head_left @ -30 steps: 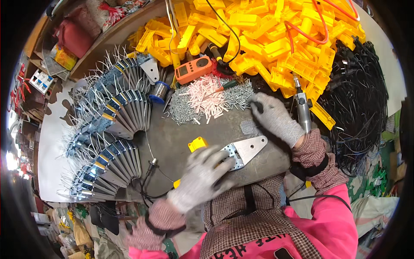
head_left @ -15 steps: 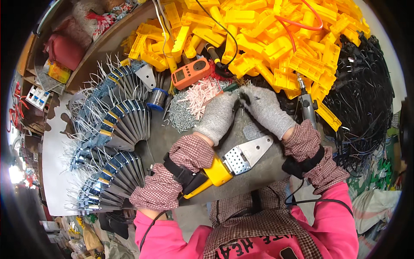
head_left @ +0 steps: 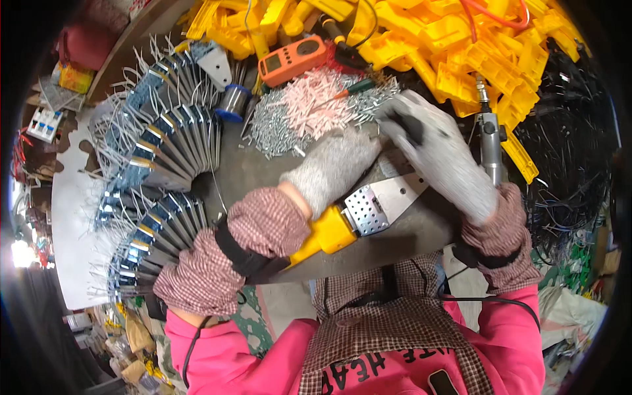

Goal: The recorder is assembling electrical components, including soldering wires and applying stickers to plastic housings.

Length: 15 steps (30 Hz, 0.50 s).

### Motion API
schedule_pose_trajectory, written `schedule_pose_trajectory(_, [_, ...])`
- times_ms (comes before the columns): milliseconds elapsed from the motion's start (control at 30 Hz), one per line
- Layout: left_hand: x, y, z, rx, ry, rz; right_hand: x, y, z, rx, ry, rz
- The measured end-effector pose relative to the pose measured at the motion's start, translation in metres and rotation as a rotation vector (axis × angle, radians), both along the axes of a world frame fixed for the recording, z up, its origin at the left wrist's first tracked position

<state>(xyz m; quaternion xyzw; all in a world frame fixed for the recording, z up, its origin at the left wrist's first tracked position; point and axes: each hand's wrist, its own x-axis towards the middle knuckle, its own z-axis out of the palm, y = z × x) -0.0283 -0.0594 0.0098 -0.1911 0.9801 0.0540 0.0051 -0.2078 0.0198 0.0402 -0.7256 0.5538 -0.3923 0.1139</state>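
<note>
The left hand (head_left: 332,163) and right hand (head_left: 438,148) are clad in light grey knitted gloves (head_left: 447,161), gathered maroon-and-white checked cloth oversleeves (head_left: 266,214) are cinched by black straps (head_left: 238,253), and a bright pink long-sleeved top (head_left: 224,352) with black lettering is partly covered by a brown-checked fabric apron (head_left: 388,316) and crossed by thin black cables (head_left: 490,299).

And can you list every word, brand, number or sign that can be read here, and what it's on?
Pink top: large black lettering, partly hidden by the checked apron; I won't copy it out.
Orange meter: any markings are too small to read.
Elsewhere: I can make out no readable text.
</note>
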Motion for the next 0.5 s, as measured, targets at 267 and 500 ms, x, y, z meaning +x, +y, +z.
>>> schedule_pose_trajectory(267, [0.027,-0.002,0.035,0.610,0.070,0.193,0.014,0.069,-0.061,0.176,-0.274,0.450])
schedule_pose_trajectory(500, [0.044,0.006,0.033,1.097,0.050,0.242,0.012,0.071,-0.082,0.266,-0.187,0.465])
